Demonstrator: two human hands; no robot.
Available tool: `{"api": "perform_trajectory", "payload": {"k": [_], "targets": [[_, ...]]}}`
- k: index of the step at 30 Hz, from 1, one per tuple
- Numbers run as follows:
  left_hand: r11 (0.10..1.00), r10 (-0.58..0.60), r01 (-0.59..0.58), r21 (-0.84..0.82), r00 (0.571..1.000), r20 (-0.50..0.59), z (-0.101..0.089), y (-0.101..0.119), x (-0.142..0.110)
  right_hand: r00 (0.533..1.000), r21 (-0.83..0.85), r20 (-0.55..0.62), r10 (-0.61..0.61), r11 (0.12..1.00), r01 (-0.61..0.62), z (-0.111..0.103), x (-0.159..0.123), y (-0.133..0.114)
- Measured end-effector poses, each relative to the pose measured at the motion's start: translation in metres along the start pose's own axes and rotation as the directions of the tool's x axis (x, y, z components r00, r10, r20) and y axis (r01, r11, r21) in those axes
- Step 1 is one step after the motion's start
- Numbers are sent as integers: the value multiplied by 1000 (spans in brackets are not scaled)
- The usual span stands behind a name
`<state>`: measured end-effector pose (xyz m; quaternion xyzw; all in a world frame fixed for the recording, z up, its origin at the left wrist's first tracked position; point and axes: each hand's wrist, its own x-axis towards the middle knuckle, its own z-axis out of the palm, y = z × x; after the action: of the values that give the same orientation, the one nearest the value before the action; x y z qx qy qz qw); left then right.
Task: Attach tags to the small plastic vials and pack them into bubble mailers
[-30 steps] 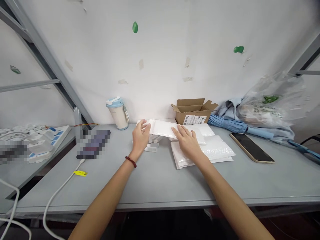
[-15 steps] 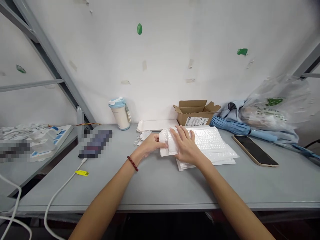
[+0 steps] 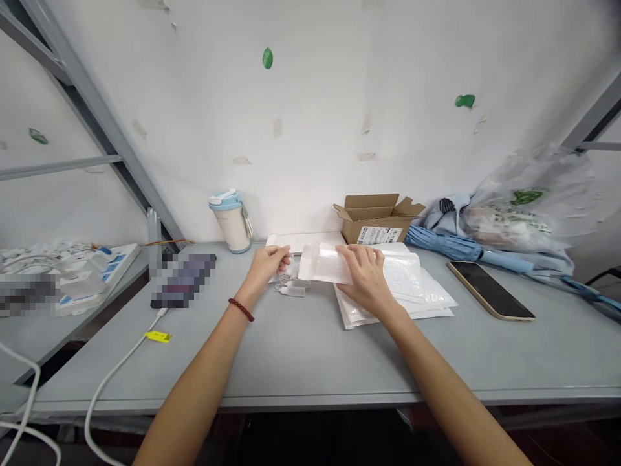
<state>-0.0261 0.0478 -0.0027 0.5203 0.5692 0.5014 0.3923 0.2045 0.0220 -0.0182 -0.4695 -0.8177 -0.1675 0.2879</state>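
Note:
My right hand point(image 3: 367, 279) grips a white bubble mailer point(image 3: 326, 265) and holds it just above a stack of similar mailers point(image 3: 427, 299) on the grey table point(image 3: 310, 356). My left hand point(image 3: 266, 265), with a red bead bracelet at the wrist, reaches into a small heap of white items point(image 3: 290, 285) left of the mailer. Its fingers are curled on one of them. Which item they pinch is too small to make out.
A cream and blue cup point(image 3: 231, 220) stands at the back. An open cardboard box point(image 3: 376, 217), a blue umbrella point(image 3: 466, 247), a plastic bag point(image 3: 528, 200) and a phone point(image 3: 490, 290) lie at right. A power strip point(image 3: 92, 272) and white cable point(image 3: 111, 375) lie at left.
My left hand let go of the mailer's left end and moved back and left to the small white items. My right hand lifted the mailer slightly and carried it away from me.

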Motion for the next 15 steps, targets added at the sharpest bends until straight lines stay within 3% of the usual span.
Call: {"api": "perform_trajectory", "payload": {"k": [3, 5, 9, 15], "targets": [[973, 59, -28, 228, 990, -130, -25, -6, 10, 999, -5, -28, 23, 1000, -24, 0, 0, 1], [949, 55, -9, 315, 989, -137, -38, -9, 13, 999, 5, -39, 35, 999, -35, 0, 1, 1], [926, 25, -3, 378, 998, -53, -53, -14, 14, 998, 14, -37, 53, 999, -53, 1, 1, 2], [890, -26, 0, 455, 998, 51, -51, -21, 15, 997, 27, -42, 59, 998, -58, 2, 1, 3]]}}
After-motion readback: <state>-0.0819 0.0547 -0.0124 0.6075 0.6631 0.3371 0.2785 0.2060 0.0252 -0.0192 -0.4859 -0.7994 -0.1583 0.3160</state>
